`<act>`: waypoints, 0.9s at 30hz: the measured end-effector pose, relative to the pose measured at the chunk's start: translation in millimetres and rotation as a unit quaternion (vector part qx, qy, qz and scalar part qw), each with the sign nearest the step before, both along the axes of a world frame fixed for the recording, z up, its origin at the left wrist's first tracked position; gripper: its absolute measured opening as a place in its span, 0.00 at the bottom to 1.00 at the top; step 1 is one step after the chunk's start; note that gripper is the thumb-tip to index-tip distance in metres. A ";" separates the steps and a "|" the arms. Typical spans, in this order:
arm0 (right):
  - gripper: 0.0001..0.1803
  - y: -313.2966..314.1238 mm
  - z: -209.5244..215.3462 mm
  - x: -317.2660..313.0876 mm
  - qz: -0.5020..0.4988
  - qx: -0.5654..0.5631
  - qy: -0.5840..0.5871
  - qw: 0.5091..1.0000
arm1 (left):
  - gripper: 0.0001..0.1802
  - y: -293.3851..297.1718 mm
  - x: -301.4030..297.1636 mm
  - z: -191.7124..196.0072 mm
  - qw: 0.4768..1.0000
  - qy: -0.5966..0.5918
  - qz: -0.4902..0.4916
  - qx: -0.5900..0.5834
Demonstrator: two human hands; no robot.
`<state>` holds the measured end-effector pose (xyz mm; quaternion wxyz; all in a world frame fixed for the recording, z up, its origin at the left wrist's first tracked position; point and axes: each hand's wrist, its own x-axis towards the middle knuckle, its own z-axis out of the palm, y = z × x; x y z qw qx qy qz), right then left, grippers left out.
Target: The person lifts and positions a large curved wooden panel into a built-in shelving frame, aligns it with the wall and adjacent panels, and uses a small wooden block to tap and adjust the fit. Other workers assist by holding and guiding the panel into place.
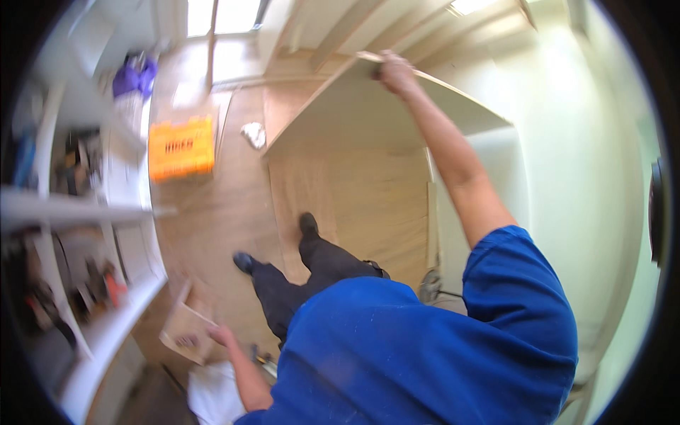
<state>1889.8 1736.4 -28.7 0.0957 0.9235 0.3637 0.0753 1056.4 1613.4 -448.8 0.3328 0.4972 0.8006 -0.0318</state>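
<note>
My right hand (397, 73) is raised ahead of me, with its fingers closed over the upper edge of a large flat board (354, 117). The board leans at an angle, and its pale edge runs down to the right. Low on my left side, my left hand (222, 334) grips the edge of a light brown open box (188, 333). The box is tilted and carries a dark mark. Motion blurs its inside, and whether it is wood or cardboard I cannot tell.
An orange case (181, 149) lies on the wooden floor (234, 205) at the left, near a crumpled white piece (253, 134). White shelves (78, 209) with tools line the left side. A purple bag (134, 76) sits farther back. A pale wall (574, 177) stands at the right.
</note>
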 end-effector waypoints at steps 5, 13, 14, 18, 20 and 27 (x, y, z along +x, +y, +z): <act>0.12 10.7 -18.7 -8.2 0.000 0.049 -0.040 0.998 | 0.29 82.7 206.7 109.2 0.922 -0.309 -0.220 0.075; 0.14 -23.2 -28.1 -16.2 0.102 0.150 -0.122 0.976 | 0.27 172.9 555.0 431.6 0.643 -0.419 -0.497 0.405; 0.18 -31.8 -28.7 -15.4 0.117 0.166 -0.108 0.973 | 0.27 163.6 590.9 457.0 0.627 -0.415 -0.507 0.422; 0.27 -47.3 -32.3 5.7 0.247 0.326 0.040 0.912 | 0.31 147.9 690.2 501.2 0.584 -0.354 -0.567 0.460; 0.32 -100.9 -37.9 51.0 0.168 0.346 -0.026 0.922 | 0.35 125.7 745.2 483.1 0.555 -0.326 -0.611 0.462; 0.50 -265.2 -10.7 154.9 -0.052 0.375 0.116 0.918 | 0.40 88.9 789.6 441.2 0.573 -0.122 -0.695 0.416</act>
